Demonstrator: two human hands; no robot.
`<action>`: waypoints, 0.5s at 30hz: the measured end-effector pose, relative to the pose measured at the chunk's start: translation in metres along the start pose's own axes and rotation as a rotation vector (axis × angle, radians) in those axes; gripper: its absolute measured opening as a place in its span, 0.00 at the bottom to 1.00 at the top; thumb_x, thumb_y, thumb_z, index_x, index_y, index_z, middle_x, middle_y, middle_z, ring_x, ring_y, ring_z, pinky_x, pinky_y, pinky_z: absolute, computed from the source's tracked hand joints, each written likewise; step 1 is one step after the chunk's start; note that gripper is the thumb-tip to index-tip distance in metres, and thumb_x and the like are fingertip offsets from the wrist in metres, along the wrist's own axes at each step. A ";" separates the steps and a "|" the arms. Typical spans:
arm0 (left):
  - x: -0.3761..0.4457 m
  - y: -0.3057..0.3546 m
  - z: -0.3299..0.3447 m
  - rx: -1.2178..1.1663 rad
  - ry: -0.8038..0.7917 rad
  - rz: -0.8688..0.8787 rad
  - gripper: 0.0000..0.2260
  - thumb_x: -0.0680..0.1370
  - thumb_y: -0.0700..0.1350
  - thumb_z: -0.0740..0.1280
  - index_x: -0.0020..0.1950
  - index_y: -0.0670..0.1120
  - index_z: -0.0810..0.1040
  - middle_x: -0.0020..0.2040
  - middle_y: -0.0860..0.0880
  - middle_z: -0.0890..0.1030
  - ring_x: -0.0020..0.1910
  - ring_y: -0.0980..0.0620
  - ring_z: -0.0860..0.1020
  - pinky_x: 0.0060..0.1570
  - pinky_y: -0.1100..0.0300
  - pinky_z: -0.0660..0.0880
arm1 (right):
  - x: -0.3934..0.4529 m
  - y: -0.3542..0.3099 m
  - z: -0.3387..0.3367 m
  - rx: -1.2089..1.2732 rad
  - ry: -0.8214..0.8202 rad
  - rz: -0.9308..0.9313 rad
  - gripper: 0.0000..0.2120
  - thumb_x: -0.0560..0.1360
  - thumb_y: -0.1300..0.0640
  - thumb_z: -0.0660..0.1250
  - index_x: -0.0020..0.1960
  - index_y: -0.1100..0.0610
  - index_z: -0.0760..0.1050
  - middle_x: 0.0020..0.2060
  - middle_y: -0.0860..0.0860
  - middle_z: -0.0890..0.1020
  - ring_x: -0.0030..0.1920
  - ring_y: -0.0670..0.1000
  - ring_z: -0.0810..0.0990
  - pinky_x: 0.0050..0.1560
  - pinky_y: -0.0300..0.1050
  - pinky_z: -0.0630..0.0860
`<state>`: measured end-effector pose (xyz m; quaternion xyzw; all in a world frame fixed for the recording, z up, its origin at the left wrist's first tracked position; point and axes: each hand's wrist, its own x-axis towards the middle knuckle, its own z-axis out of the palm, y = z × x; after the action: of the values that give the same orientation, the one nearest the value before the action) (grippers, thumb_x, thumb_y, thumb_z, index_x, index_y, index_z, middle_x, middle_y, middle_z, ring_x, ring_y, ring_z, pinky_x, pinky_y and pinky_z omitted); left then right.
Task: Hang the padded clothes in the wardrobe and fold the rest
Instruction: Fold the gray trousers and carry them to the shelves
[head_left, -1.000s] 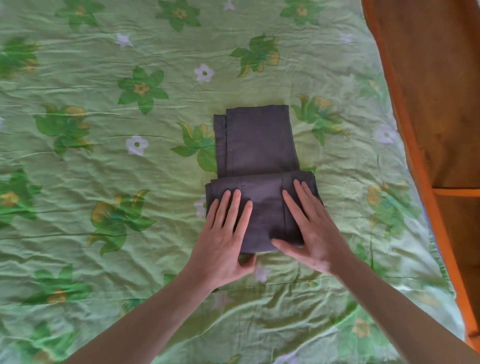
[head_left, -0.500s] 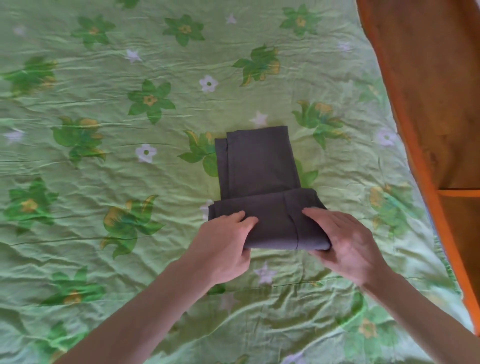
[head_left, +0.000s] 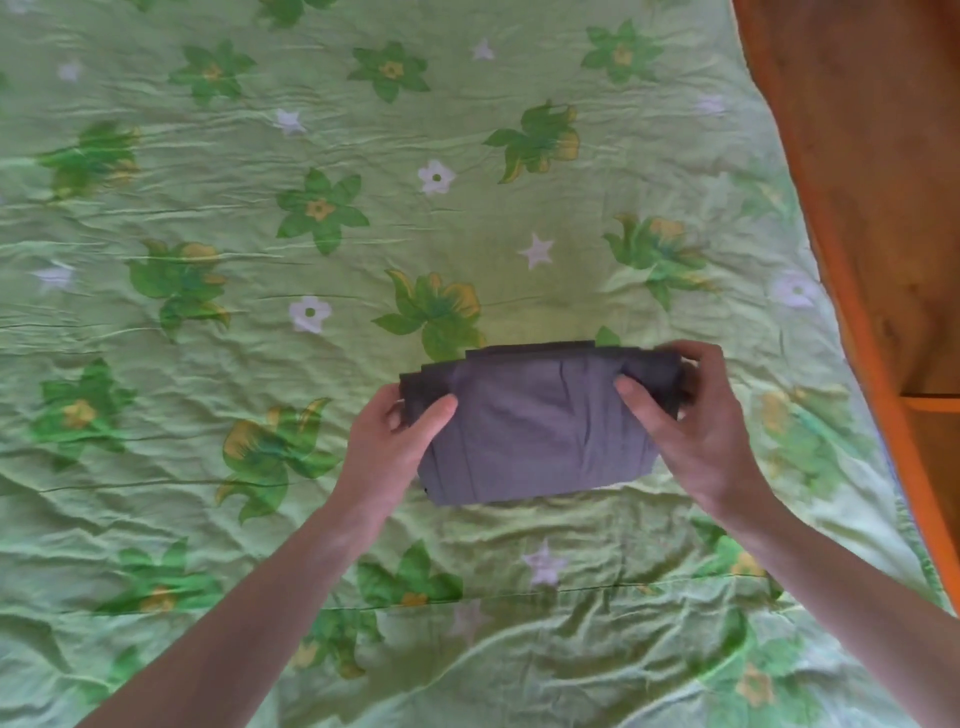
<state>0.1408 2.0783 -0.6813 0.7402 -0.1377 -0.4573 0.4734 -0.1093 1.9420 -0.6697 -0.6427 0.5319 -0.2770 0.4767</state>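
Note:
A dark grey garment (head_left: 535, 426), folded into a compact rectangle, is held between both hands just above the green flowered bedspread (head_left: 260, 260). My left hand (head_left: 395, 441) grips its left edge, thumb on top and fingers underneath. My right hand (head_left: 691, 415) grips the right edge the same way, fingers curled around the far corner. Several stacked layers show along the garment's far edge.
The crumpled bedspread covers nearly the whole view. An orange-brown wooden piece of furniture (head_left: 878, 208) with a shelf edge stands along the right side, close to the bed's edge.
The garment's far flat section has been folded in, leaving one compact bundle. Both hands went from pressing flat on it to gripping its two ends and lifting it.

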 end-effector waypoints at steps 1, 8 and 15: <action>0.007 -0.004 0.005 -0.006 0.014 -0.015 0.16 0.76 0.44 0.77 0.62 0.44 0.81 0.55 0.50 0.87 0.54 0.55 0.85 0.44 0.68 0.78 | 0.008 0.004 0.008 -0.072 -0.007 -0.005 0.22 0.76 0.49 0.75 0.65 0.50 0.70 0.44 0.41 0.83 0.45 0.40 0.82 0.47 0.40 0.79; 0.017 -0.014 0.026 0.100 0.072 -0.026 0.24 0.76 0.48 0.79 0.66 0.52 0.71 0.56 0.61 0.80 0.49 0.68 0.80 0.42 0.72 0.77 | 0.029 0.032 0.034 -0.627 0.042 -0.194 0.34 0.85 0.44 0.61 0.83 0.58 0.54 0.79 0.57 0.64 0.79 0.58 0.62 0.77 0.58 0.63; 0.030 -0.021 0.030 0.060 0.094 -0.059 0.24 0.70 0.46 0.83 0.59 0.54 0.74 0.55 0.56 0.83 0.49 0.63 0.84 0.47 0.64 0.80 | 0.025 0.063 0.051 -0.890 -0.257 -0.427 0.32 0.85 0.36 0.50 0.83 0.53 0.58 0.84 0.51 0.56 0.84 0.53 0.48 0.81 0.59 0.54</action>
<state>0.1284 2.0530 -0.7191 0.7785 -0.1070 -0.4313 0.4432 -0.0843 1.9359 -0.7504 -0.9068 0.3920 -0.0336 0.1512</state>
